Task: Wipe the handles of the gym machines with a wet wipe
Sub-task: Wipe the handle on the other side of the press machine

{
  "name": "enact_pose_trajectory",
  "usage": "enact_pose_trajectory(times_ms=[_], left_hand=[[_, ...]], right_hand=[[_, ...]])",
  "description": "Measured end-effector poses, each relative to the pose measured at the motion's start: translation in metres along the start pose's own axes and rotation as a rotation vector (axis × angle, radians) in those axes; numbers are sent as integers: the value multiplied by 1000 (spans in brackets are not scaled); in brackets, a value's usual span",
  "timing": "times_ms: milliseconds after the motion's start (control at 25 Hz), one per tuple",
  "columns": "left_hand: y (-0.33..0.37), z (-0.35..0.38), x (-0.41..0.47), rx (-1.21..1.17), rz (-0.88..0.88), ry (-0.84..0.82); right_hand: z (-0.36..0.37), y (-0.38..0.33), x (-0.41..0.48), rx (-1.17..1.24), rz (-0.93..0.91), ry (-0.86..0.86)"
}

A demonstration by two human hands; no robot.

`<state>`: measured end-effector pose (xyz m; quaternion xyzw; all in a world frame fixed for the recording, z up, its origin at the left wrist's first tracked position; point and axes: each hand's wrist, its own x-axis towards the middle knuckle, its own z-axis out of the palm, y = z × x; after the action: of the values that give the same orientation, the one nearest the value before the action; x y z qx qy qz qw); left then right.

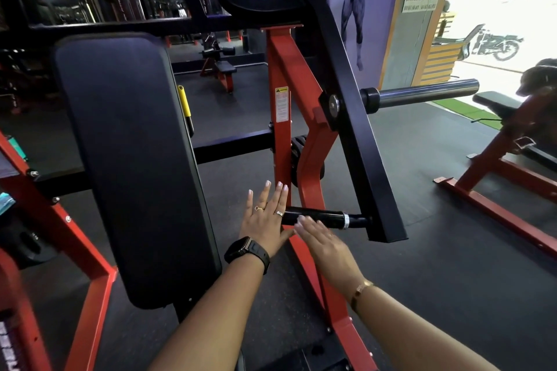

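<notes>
Both grips are bare hands, flat with straight fingers, closed on nothing. The left grip [265, 220], with a black smartwatch [248, 253] on its wrist and two rings on its fingers, has its fingers spread and pointing away from the person; it covers the free end of the black handle [318, 215]. The right grip [325, 247], with a gold bracelet [361, 288] on its wrist, lies just beside the left one, its fingertips over the handle's near side; whether they touch it cannot be told. The left thumb points toward the right fingers, close to them.

The handle is a short, horizontal bar low on the machine, sticking out leftward from the slanted black lever arm [355, 129]. Higher on that arm a chrome weight horn [422, 93] juts out to the right. Behind the grips rises the red frame upright [281, 141], which carries a warning label [281, 104]. Left of the grips stands the long black back pad [129, 159], tilted, with a yellow-sleeved lever [184, 105] at its far edge. Dark rubber floor [437, 265] lies under everything
</notes>
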<state>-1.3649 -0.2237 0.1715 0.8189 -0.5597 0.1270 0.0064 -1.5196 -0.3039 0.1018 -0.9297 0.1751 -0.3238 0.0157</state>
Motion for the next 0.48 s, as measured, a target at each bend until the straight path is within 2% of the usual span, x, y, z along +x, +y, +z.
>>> enact_pose_trajectory(times_ms=[40, 200, 320, 400, 480], left_hand=[[0, 0, 1, 5, 3, -7], [1, 1, 1, 9, -6, -34], [2, -1, 1, 24, -11, -44], [1, -3, 2, 10, -10, -64], [1, -4, 2, 10, -8, -87]], right_hand=[[-2, 14, -15, -9, 58, 16], [-10, 37, -24, 40, 479, 95], [-11, 28, 2, 119, 626, 176], [-5, 22, 0, 179, 761, 143], [3, 19, -13, 130, 747, 104]])
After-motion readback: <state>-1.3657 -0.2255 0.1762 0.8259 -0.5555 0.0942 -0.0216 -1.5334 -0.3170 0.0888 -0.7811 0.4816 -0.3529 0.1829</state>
